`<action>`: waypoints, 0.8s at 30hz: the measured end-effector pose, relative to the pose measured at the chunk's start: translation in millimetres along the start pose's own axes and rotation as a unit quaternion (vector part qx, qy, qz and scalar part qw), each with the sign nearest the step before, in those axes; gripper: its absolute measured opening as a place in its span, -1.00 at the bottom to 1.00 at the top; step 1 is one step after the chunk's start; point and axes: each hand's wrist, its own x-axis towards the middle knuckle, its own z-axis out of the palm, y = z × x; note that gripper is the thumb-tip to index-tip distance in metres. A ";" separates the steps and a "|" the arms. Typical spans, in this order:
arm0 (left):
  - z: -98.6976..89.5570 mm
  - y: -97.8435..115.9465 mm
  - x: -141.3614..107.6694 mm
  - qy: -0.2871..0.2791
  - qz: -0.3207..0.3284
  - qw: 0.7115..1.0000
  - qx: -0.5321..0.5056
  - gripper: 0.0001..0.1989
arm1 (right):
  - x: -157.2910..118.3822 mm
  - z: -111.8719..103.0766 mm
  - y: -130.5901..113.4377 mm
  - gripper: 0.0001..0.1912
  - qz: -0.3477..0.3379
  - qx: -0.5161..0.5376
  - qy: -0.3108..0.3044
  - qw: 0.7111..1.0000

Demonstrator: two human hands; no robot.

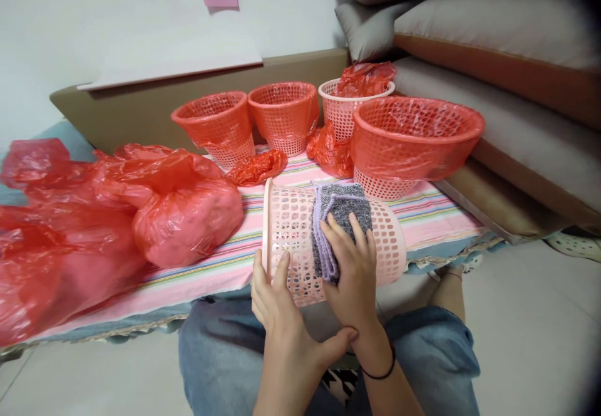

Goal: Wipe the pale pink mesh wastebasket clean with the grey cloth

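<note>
A pale pink perforated basket (389, 240) lies on its side at the edge of the striped cloth, its rim to the left. My left hand (286, 316) is at the rim end, fingers spread and touching the basket, thumb stretched out to the right. On the basket's side rests a folded grey cloth with lilac edging (345, 197). My right hand (352, 265) presses this cloth against the basket, its fingers laid over the fabric; a black band circles the wrist.
Red plastic bags (188, 215) fill the left. Red-lined baskets (283, 115) and a partly bagged basket (340, 112) stand behind, with a wide one (413, 146) at right. Crumpled red bags (258, 166) lie between. Grey cushions (507, 27) are stacked right.
</note>
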 end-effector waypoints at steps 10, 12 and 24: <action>2.2 2.9 4.0 0.016 -0.005 1.000 -0.014 -0.08 | -0.8 2.9 3.7 -0.30 -0.008 -0.025 0.007 1.000; 0.6 4.6 4.9 0.011 -0.018 1.000 -0.012 -0.04 | -1.0 2.5 3.7 -0.31 -0.007 -0.015 0.006 1.000; 0.6 3.0 2.3 0.008 0.005 1.000 0.011 0.37 | -1.0 0.0 -0.5 -0.28 -0.001 -0.007 -0.001 1.000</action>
